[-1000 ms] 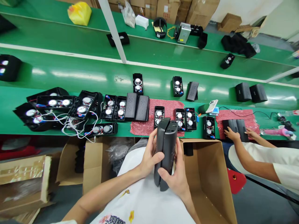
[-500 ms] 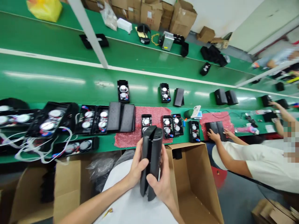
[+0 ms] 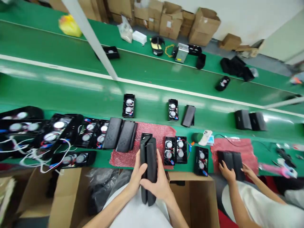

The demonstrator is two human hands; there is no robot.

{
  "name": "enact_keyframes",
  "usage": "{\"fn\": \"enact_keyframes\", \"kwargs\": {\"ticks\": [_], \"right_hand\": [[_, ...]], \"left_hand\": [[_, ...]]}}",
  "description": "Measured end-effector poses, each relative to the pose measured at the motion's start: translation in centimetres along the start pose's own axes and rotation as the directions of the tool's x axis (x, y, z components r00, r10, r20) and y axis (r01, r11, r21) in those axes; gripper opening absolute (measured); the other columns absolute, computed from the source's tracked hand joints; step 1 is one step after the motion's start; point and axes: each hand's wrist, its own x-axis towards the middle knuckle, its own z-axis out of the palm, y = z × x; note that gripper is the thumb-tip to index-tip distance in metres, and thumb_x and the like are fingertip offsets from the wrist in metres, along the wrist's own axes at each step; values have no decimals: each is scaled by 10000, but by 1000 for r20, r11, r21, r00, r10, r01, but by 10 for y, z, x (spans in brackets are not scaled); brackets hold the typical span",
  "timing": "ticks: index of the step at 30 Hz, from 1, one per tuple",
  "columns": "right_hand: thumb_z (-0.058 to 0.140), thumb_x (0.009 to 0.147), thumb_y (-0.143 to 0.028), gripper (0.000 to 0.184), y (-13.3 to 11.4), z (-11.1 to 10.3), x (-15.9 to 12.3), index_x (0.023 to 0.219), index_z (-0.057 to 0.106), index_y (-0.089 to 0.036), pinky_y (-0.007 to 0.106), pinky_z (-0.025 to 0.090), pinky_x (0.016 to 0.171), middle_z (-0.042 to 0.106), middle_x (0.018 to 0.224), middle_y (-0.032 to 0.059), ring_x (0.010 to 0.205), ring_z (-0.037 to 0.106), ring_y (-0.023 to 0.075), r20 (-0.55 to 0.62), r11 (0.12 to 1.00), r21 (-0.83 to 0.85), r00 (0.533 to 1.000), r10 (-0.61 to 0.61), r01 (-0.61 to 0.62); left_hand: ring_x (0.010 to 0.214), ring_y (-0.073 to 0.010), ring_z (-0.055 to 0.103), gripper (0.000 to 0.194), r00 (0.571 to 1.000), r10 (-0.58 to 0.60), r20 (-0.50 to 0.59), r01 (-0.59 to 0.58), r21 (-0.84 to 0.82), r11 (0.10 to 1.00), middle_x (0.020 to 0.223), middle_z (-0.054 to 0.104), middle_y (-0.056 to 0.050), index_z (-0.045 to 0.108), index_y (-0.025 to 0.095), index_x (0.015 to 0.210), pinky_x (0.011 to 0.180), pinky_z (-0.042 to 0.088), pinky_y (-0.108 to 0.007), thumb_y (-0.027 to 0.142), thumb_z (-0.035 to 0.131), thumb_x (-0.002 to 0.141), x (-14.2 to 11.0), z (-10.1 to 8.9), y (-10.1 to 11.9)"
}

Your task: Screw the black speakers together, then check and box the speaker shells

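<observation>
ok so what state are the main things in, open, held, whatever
Black casings, side by side in the left hand and right hand, gap between
Red sheets, spread out
Speaker housing between the red sheets, open, drivers showing
Phone, tilted, back showing
White cables, loose, tangled
Cardboard box at lower right, top open

Yellow bag [image 3: 70, 26] and cardboard boxes [image 3: 171, 28]

Factory workshop, apparently electronics assembly line. Long green tabletop [image 3: 103, 160]; along near edge, many opened black housings [image 3: 180, 151] exposing round speaker drivers [image 3: 168, 144], coloured wires. Pink bubble wrap [image 3: 156, 127] laid as work mats. Co-worker's hand [image 3: 228, 174] busy farther right, same edge. Open carton [image 3: 201, 199] below near edge; brown cardboard boxes [image 3: 171, 22] stacked beyond far edge.
</observation>
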Motion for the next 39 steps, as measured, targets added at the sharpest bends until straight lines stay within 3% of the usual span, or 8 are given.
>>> {"fn": "enact_keyframes", "kwargs": {"ticks": [7, 13, 16, 22, 27, 31, 35, 39], "right_hand": [[737, 884, -469, 1030, 32, -56, 234, 1719, 164, -282, 469, 440, 1243, 336, 1706, 150, 1523, 462, 296, -257, 818, -553, 966, 14, -159], [745, 893, -416, 988, 49, -55, 406, 1713, 216, -258, 591, 485, 1144, 345, 1657, 215, 1420, 518, 405, -412, 608, -722, 911, 6, -330], [743, 887, -453, 953, 56, -46, 416, 1687, 281, -220, 589, 514, 1099, 379, 1629, 242, 1399, 527, 413, -421, 543, -774, 905, -57, -326], [444, 884, -833, 1139, 33, -28, 381, 1580, 403, 68, 725, 384, 1173, 423, 1545, 412, 1478, 421, 544, -298, 542, -839, 877, -378, -51], [450, 901, -816, 905, 51, 28, 276, 1403, 649, -90, 584, 498, 1158, 705, 1272, 259, 1230, 670, 432, -57, 587, -755, 862, -504, 293], [623, 896, -713, 552, 150, 102, 124, 1167, 758, -252, 617, 523, 1128, 742, 1249, 165, 1211, 693, 404, 391, 745, -607, 920, -23, 277], [626, 856, -781, 577, 277, 179, -5, 1080, 816, -285, 599, 620, 991, 783, 1145, 140, 1076, 753, 397, 591, 753, -657, 650, 478, 44], [620, 838, -820, 658, 386, 254, -43, 1089, 821, -245, 553, 641, 943, 794, 1099, 139, 1015, 774, 372, 614, 711, -703, 492, 618, -15]], "left_hand": [[1503, -296, 532, 758, 980, -3, -201, -4, -34, 999, 1563, 610, -139, 530, 261, 1504, 1301, 358, -478, 722, 656, 915, 58, 23, -11], [1311, -367, 693, 729, 926, -203, -319, 216, 7, 976, 1287, 782, -129, 727, 247, 1228, 1189, 502, -492, 817, 715, 774, -22, -67, -101], [1262, -391, 719, 869, 765, -323, -558, 412, 38, 910, 1159, 819, -82, 738, 284, 1095, 1156, 527, -483, 993, 580, 617, -69, -116, -162], [936, -397, 791, 713, 566, -407, -717, 469, -126, 874, 793, 801, -29, 741, 312, 854, 978, 592, -504, 915, 653, 483, -141, -141, -219], [1005, -298, 758, 498, 568, -438, -697, 418, -214, 883, 935, 805, -43, 748, 252, 876, 1038, 559, -465, 734, 742, 749, -147, -166, -253], [1074, -234, 722, 297, 623, -494, -606, 394, -303, 868, 1113, 759, -69, 730, 155, 1062, 1023, 575, -480, 445, 711, 1003, -132, -227, -313], [1118, -241, 704, 300, 533, -571, -624, 369, -436, 821, 1267, 712, -94, 697, 169, 1230, 990, 605, -471, 386, 700, 1023, -117, -315, -393], [1183, -266, 683, 376, 318, -658, -683, 330, -571, 752, 1366, 667, -114, 656, 180, 1333, 1010, 600, -499, 388, 697, 1023, -113, -391, -484]]}}
